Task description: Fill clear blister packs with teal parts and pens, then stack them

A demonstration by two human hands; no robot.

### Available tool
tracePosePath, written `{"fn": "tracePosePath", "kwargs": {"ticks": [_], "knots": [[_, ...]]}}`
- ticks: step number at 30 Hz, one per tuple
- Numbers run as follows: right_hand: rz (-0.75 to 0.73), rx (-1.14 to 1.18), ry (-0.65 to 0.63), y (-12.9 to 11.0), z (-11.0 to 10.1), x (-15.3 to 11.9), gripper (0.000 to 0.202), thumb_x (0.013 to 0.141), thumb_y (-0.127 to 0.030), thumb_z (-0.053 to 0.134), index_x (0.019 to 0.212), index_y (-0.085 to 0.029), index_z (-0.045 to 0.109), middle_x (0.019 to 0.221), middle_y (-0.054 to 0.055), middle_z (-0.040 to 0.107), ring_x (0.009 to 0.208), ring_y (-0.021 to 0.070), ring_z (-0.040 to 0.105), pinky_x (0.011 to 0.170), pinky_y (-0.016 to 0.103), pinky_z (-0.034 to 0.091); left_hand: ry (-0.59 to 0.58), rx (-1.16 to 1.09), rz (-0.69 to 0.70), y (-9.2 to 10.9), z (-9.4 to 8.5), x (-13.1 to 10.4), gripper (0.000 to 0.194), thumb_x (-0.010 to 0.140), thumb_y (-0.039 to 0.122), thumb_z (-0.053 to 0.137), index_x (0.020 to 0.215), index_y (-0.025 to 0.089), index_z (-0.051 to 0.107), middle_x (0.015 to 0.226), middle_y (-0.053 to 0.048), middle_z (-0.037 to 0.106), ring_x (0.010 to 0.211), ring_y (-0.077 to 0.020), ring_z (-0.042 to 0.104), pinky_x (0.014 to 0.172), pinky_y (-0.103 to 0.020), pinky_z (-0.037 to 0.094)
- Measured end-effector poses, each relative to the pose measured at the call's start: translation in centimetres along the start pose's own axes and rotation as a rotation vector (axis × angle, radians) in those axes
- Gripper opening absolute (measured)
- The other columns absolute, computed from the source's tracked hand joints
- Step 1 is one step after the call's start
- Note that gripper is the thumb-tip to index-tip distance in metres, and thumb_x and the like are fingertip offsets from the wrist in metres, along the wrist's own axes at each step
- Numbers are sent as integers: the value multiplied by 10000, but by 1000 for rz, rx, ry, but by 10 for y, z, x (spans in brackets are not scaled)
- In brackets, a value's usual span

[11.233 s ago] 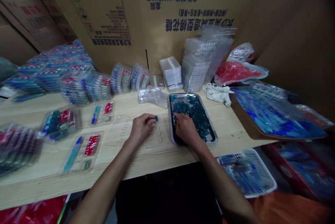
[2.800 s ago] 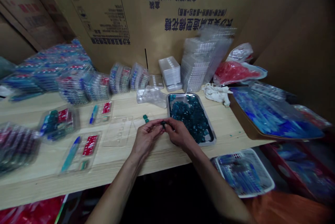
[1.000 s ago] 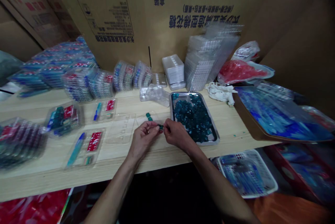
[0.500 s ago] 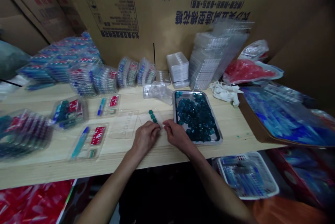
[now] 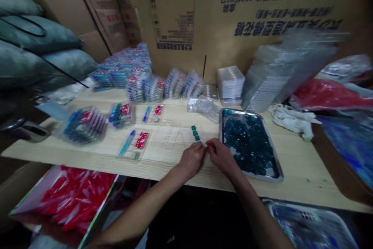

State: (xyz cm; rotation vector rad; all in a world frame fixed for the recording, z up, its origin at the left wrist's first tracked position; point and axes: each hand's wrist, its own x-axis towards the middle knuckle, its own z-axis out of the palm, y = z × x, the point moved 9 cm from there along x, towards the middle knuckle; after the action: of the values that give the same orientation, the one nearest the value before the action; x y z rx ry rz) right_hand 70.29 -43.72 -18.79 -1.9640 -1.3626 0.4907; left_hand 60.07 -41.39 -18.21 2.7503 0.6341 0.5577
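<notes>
My left hand [image 5: 192, 159] is closed at the near end of a clear plastic tray that holds a short row of dark green pieces [image 5: 195, 133]. My right hand [image 5: 219, 153] meets it there, fingertips pinched; whatever lies between the fingers is too small to make out. Just right of my right hand sits a metal tray [image 5: 279, 166] full of dark teal pieces. To the left lie clear empty trays [image 5: 167, 136] and a filled tray with a blue pen-like item [image 5: 127, 143] and a red dotted block [image 5: 142, 140].
Stacked filled packs [image 5: 84, 124] stand at the left and along the back. Clear tray stacks [image 5: 231, 84], a white glove [image 5: 293, 120] and a carton of blue packets [image 5: 346, 140] are right. Below the table's left edge is a box of red items [image 5: 77, 194].
The view has swung left, so everything appears further right and more of the left side shows. My hands remain together at the row of green pieces.
</notes>
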Motion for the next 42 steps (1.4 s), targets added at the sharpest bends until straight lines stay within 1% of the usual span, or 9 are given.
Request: {"fn": "tracePosePath", "kwargs": {"ticks": [3, 6, 12, 18, 24, 27, 31, 35, 42], "knots": [[-54, 59, 69, 2, -6, -6, 229, 850, -184, 417, 982, -193, 605, 955, 91, 718, 890, 215, 682, 797, 326, 503, 57, -41, -16, 13, -13, -27, 149, 931, 271, 535, 949, 154, 627, 1010, -121, 605, 907, -224, 592, 768, -356, 545], [-63, 75, 80, 3, -10, -13, 233, 846, -226, 433, 981, -200, 621, 961, 87, 722, 864, 215, 681, 796, 335, 510, 52, -69, 50, 31, -22, -60, 383, 873, 421, 640, 1130, 144, 580, 1127, -144, 581, 977, -250, 572, 822, -395, 542], [-19, 46, 35, -4, -13, -17, 263, 826, -207, 447, 993, -184, 649, 961, 81, 730, 848, 201, 679, 800, 337, 517, 30, 45, 168, 48, -25, -107, 242, 891, 264, 616, 1110, 163, 598, 1059, -119, 609, 971, -258, 576, 814, -412, 536], [0, 174, -37, 7, 4, -18, 316, 825, -230, 455, 1056, -225, 669, 1048, 86, 739, 971, 229, 687, 911, 407, 509, 348, 63, 139, 40, -60, -123, 202, 918, 95, 480, 1058, 167, 606, 1120, -134, 656, 1070, -224, 604, 917, -400, 530], [32, 586, -383, -22, 43, 0, 434, 832, -441, 551, 1199, -226, 636, 1217, 123, 688, 1102, 265, 657, 879, 407, 537, 576, -53, -51, -7, -113, -118, 216, 937, 120, 441, 1087, 179, 585, 1114, -160, 670, 1066, -240, 629, 898, -446, 531], [28, 724, -452, -56, 47, 19, 515, 873, -541, 494, 1231, -194, 624, 1200, 148, 686, 1086, 267, 666, 881, 401, 534, 677, -132, -214, -38, -140, -126, 163, 951, 157, 449, 1019, 188, 593, 1058, -134, 677, 1025, -220, 643, 889, -414, 523], [-89, 766, -479, -123, 71, 56, 465, 859, -428, 523, 1263, -206, 585, 1254, 127, 656, 1117, 249, 639, 889, 371, 512, 901, -323, -525, -98, -168, -155, 150, 941, 268, 529, 1061, 201, 589, 1052, -91, 674, 997, -184, 646, 872, -333, 514], [-232, 595, -428, -190, 132, 98, 461, 806, -258, 533, 1260, -176, 555, 1146, 84, 674, 1025, 188, 634, 861, 308, 491, 1060, -466, -758, -158, -179, -186, 471, 889, 340, 602, 1317, 196, 470, 944, -37, 690, 855, -155, 659, 773, -269, 509], [-439, -32, -399, -236, 224, 120, 461, 804, -133, 545, 1261, -163, 599, 1144, 110, 671, 1075, 206, 603, 929, 307, 446, 961, -50, -949, -205, -179, -220, 297, 791, 283, 658, 1066, 172, 655, 905, -64, 648, 870, -223, 623, 834, -385, 498]]}}
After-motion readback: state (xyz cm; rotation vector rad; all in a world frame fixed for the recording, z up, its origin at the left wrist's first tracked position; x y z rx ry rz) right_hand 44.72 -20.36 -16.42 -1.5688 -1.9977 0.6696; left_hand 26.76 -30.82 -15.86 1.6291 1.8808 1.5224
